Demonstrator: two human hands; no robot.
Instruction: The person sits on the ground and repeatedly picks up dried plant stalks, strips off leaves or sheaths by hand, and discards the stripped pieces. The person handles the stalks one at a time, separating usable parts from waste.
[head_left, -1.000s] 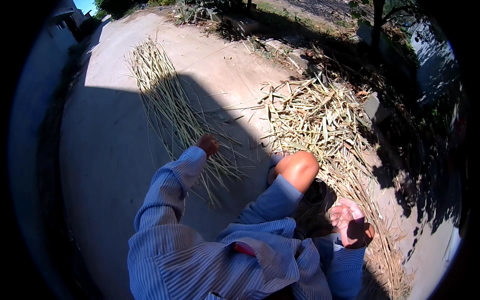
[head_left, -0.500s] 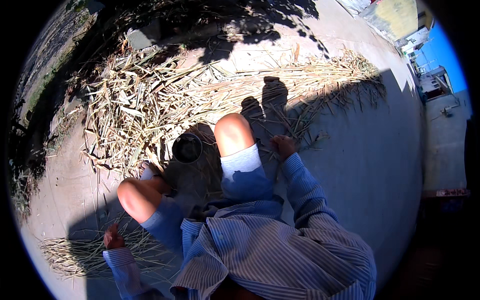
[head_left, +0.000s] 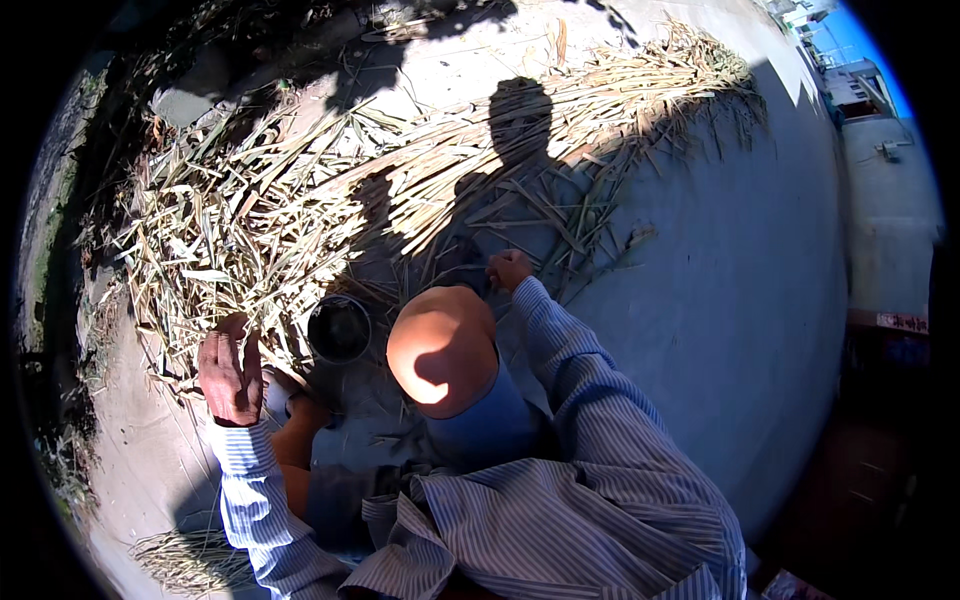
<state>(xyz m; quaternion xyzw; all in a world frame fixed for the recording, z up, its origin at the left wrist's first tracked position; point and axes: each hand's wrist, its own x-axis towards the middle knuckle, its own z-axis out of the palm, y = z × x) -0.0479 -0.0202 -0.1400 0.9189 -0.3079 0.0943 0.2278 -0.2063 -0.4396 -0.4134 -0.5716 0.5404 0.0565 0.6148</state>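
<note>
My left hand (head_left: 231,378) reaches over the near left edge of a spread pile of dry, pale straw-like stalks and leaves (head_left: 420,190). Its fingers are stretched out, with nothing visible in them. Beyond my raised knee, in shade, my right hand (head_left: 510,269) is closed near some loose stalks. Whatever it may hold is too small and dark to make out. Between my left hand and that knee stands a round dark container (head_left: 339,329) with a pale rim, its inside in deep shadow.
A smaller heap of thin stalks (head_left: 190,560) lies at the lower left. Smooth pale ground (head_left: 720,300) stretches to the right, mostly shaded. Stones and dark plants border the far left. Beyond the ground at the right stands a pale wall (head_left: 885,230).
My left hand has swung forward from above the small lower-left heap to the big pile's edge. My right hand has shifted left and slightly forward, still closed. The view has shifted too.
</note>
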